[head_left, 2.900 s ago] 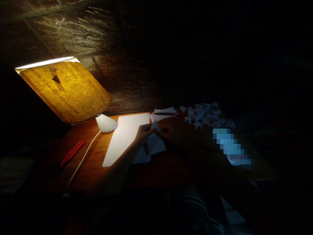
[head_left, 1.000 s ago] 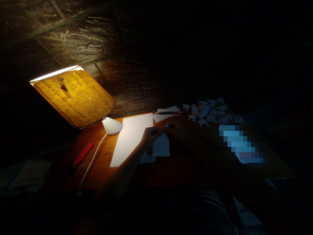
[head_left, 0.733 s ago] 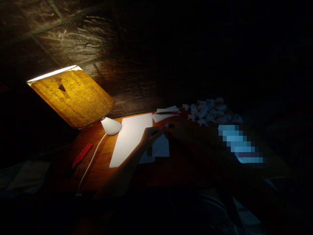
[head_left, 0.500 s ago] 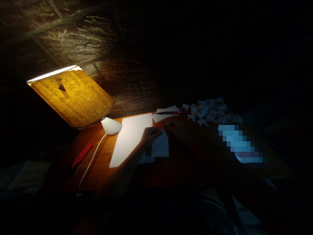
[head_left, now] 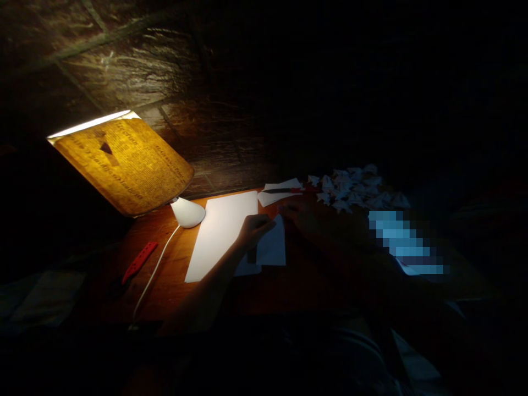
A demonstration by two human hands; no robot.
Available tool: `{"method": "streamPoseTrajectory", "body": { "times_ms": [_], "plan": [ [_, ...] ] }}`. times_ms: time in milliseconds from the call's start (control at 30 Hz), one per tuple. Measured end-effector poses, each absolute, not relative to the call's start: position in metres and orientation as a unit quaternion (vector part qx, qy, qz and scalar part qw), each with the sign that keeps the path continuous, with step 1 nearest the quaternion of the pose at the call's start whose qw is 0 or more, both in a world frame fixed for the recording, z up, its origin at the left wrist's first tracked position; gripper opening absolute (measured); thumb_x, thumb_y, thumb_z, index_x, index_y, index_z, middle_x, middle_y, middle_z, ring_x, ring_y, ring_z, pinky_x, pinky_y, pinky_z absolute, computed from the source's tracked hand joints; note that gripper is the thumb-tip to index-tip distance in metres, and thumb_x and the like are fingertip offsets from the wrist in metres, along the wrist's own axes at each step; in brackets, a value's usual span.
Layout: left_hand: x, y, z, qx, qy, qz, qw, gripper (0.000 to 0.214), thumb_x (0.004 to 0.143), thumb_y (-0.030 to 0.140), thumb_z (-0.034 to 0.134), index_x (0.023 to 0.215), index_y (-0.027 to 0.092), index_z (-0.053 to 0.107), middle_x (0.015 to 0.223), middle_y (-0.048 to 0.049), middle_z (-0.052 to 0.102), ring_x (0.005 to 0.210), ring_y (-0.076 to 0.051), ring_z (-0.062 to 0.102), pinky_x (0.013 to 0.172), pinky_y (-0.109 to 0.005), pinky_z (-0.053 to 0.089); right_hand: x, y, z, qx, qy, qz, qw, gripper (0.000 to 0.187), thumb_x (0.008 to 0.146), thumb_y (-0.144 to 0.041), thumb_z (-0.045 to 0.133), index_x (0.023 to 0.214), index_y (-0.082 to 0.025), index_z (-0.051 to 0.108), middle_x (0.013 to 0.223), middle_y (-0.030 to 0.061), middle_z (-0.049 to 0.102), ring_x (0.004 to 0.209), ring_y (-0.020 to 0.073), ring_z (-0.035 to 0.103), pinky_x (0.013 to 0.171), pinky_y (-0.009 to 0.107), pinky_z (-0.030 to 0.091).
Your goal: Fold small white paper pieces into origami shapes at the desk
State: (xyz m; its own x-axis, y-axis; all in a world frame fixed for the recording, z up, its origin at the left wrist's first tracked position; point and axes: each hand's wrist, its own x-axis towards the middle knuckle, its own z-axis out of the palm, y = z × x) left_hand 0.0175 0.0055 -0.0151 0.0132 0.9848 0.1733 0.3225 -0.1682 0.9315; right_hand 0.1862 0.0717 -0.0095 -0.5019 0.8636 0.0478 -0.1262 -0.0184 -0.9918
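My left hand (head_left: 254, 228) is closed, its fingertips pinching at the top of a small piece of white paper (head_left: 272, 247). Close by on the right, my right hand (head_left: 297, 215) is in deep shadow with its fingers closed near the same top corner. What lies between its fingertips is too dark to make out. Under my left forearm lie larger white sheets (head_left: 223, 225) on the wooden table. Part of a small dark object (head_left: 252, 255) shows beside the small paper.
Behind my hands, a red-handled knife (head_left: 282, 191) rests on cut paper (head_left: 280, 199). Folded paper pieces (head_left: 350, 187) are heaped back right, near a blurred-out bright screen (head_left: 404, 236). At left stand a lit lamp (head_left: 124, 165), its cord (head_left: 154, 269) and a red strap-like object (head_left: 140, 261).
My right fingers have shifted slightly, and the small pale bit that showed at their tips is now hidden. My left hand stays nearly in place. The view has barely shifted.
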Motion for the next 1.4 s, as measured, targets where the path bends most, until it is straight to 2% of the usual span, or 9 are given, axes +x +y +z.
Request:
{"method": "streamPoseTrajectory", "body": {
  "times_ms": [300, 500, 667, 933, 1033, 1133, 1267, 1400],
  "plan": [
    [0.018, 0.005, -0.012, 0.596, 0.546, 0.46, 0.368, 0.051, 0.075, 0.055, 0.073, 0.053, 0.017, 0.048, 0.053, 0.0045, 0.036, 0.054, -0.009, 0.032, 0.052, -0.024, 0.022, 0.187, 0.073, -0.01, -0.297, -0.631, 0.615, 0.369, 0.051, 0.073, -0.068, 0.069, 0.061, -0.021, 0.052, 0.058, -0.0025, 0.05, 0.057, 0.0122, 0.044, 0.055, 0.027, 0.036],
    [0.013, 0.009, -0.016, 0.549, 0.562, 0.513, 0.346, 0.049, 0.074, 0.058, 0.073, 0.056, 0.015, 0.056, 0.053, 0.0026, 0.045, 0.054, -0.01, 0.038, 0.052, -0.025, 0.024, 0.186, 0.067, -0.014, -0.291, -0.676, 0.603, 0.309, 0.051, 0.066, -0.066, 0.077, 0.074, -0.019, 0.06, 0.069, -0.0007, 0.059, 0.066, 0.014, 0.05, 0.061, 0.028, 0.039],
    [0.013, 0.007, -0.015, 0.547, 0.571, 0.516, 0.329, 0.044, 0.076, 0.054, 0.074, 0.06, 0.014, 0.064, 0.055, 0.0012, 0.052, 0.056, -0.01, 0.042, 0.054, -0.024, 0.027, 0.184, 0.069, -0.019, -0.325, -0.703, 0.542, 0.326, 0.052, 0.069, -0.067, 0.075, 0.064, -0.019, 0.055, 0.062, -0.0022, 0.053, 0.061, 0.0128, 0.045, 0.057, 0.027, 0.033],
    [0.012, 0.008, -0.019, 0.534, 0.577, 0.521, 0.333, 0.05, 0.076, 0.06, 0.072, 0.059, 0.016, 0.055, 0.055, 0.0037, 0.041, 0.055, -0.009, 0.036, 0.051, -0.024, 0.024, 0.185, 0.071, -0.019, -0.335, -0.686, 0.538, 0.357, 0.051, 0.069, -0.065, 0.076, 0.061, -0.021, 0.051, 0.061, -0.0028, 0.05, 0.061, 0.0131, 0.044, 0.056, 0.027, 0.034],
    [0.013, 0.008, -0.018, 0.533, 0.577, 0.523, 0.331, 0.051, 0.075, 0.06, 0.073, 0.059, 0.016, 0.054, 0.056, 0.0038, 0.042, 0.055, -0.009, 0.037, 0.052, -0.024, 0.025, 0.186, 0.069, -0.019, -0.342, -0.684, 0.537, 0.355, 0.048, 0.071, -0.062, 0.075, 0.062, -0.021, 0.051, 0.06, -0.0031, 0.05, 0.06, 0.0129, 0.045, 0.055, 0.027, 0.034],
    [0.014, 0.006, -0.013, 0.539, 0.571, 0.524, 0.331, 0.05, 0.075, 0.059, 0.073, 0.058, 0.016, 0.053, 0.055, 0.0041, 0.041, 0.055, -0.009, 0.037, 0.052, -0.024, 0.025, 0.187, 0.068, -0.017, -0.336, -0.684, 0.55, 0.341, 0.044, 0.073, -0.059, 0.075, 0.065, -0.02, 0.056, 0.061, -0.002, 0.055, 0.061, 0.0135, 0.048, 0.055, 0.027, 0.036],
    [0.014, 0.005, -0.011, 0.545, 0.571, 0.52, 0.327, 0.048, 0.075, 0.057, 0.073, 0.057, 0.016, 0.054, 0.054, 0.0042, 0.041, 0.055, -0.009, 0.037, 0.051, -0.024, 0.025, 0.186, 0.068, -0.015, -0.306, -0.676, 0.59, 0.319, 0.037, 0.074, -0.054, 0.076, 0.077, -0.017, 0.069, 0.075, 0.0037, 0.068, 0.068, 0.0169, 0.057, 0.061, 0.029, 0.044],
    [0.015, 0.006, -0.013, 0.543, 0.572, 0.523, 0.323, 0.05, 0.075, 0.058, 0.073, 0.057, 0.017, 0.052, 0.054, 0.0045, 0.039, 0.054, -0.009, 0.035, 0.051, -0.024, 0.023, 0.186, 0.069, -0.016, -0.325, -0.675, 0.575, 0.329, 0.037, 0.071, -0.052, 0.079, 0.077, -0.017, 0.071, 0.078, 0.0042, 0.071, 0.07, 0.0178, 0.059, 0.062, 0.03, 0.045]
  ]
}}
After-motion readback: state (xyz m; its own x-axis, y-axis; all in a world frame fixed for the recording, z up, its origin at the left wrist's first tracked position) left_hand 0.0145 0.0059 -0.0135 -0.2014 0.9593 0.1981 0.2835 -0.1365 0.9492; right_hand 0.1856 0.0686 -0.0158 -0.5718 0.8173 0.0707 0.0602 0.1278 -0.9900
